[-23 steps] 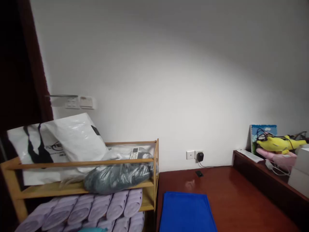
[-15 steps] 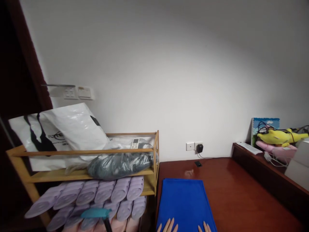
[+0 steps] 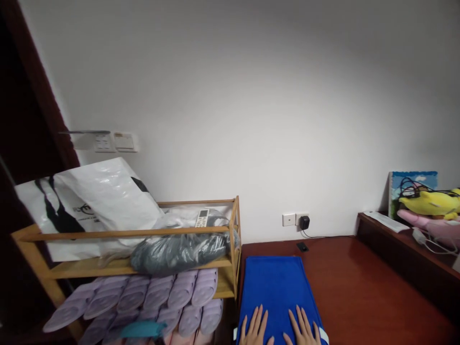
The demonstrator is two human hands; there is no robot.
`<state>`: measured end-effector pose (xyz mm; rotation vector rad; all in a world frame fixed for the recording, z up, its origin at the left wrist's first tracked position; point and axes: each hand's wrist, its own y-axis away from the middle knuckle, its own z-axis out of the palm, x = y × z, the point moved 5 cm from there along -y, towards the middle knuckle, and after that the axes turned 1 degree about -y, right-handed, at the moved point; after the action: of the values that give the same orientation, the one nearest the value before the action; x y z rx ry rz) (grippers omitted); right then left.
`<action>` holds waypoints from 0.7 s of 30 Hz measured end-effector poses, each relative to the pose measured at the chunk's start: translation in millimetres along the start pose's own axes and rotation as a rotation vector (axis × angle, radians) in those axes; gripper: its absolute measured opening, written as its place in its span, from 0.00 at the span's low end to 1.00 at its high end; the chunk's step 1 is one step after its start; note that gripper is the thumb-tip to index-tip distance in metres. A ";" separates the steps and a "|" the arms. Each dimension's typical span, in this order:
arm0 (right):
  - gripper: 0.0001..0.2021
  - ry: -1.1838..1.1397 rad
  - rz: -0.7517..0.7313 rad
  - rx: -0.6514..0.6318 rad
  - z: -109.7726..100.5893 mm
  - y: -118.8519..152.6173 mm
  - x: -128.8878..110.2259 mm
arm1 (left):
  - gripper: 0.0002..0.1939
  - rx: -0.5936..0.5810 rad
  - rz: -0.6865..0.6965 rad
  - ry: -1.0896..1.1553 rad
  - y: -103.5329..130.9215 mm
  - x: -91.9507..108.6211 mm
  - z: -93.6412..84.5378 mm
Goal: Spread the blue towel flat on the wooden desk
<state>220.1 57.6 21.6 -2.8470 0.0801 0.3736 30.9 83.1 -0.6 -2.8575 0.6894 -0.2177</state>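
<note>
A flat blue fabric piece [image 3: 275,282], perhaps a folded cloth or a bag, lies on the reddish-brown wooden tabletop [image 3: 362,287]. My left hand [image 3: 254,328] rests flat on its near left part, fingers apart and pointing away from me. Beside it, my right hand [image 3: 304,328] lies flat on the near right part, its fingers spread as well. Small white patches show at the fabric's left and right edges near my hands. The near end of the fabric is cut off by the bottom of the view.
Left of the table stands a wooden shoe rack [image 3: 143,233] with lilac slippers [image 3: 134,294], a white bag [image 3: 104,191], a plastic-wrapped dark bundle [image 3: 179,251] and a remote [image 3: 202,218]. A black plug [image 3: 304,222] sits in the wall. Plush toys [image 3: 427,203] lie on the raised ledge at right.
Both hands now reach farther up the view over the blue fabric and show more fully. White patches have appeared at its edges. The camera view has shifted slightly.
</note>
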 end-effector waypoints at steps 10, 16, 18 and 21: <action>0.31 -0.040 -0.109 -0.105 -6.1 -66.2 -11.0 | 0.29 0.051 -0.071 -0.001 -45.7 -14.3 -45.1; 0.31 -0.040 -0.115 -0.089 6.2 -80.4 -8.9 | 0.29 0.068 -0.060 -0.052 -63.1 -22.8 -41.5; 0.31 -0.035 -0.113 -0.088 4.4 -81.4 -9.5 | 0.29 0.043 -0.080 -0.070 -70.6 -19.4 -42.7; 0.32 -0.022 -0.094 -0.096 1.4 -79.7 -10.0 | 0.29 -0.015 -0.125 -0.083 -73.7 -6.6 -38.4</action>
<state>217.3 135.0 43.3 -2.9269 -0.0780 0.3995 49.9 144.6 52.4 -2.9077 0.4993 -0.1112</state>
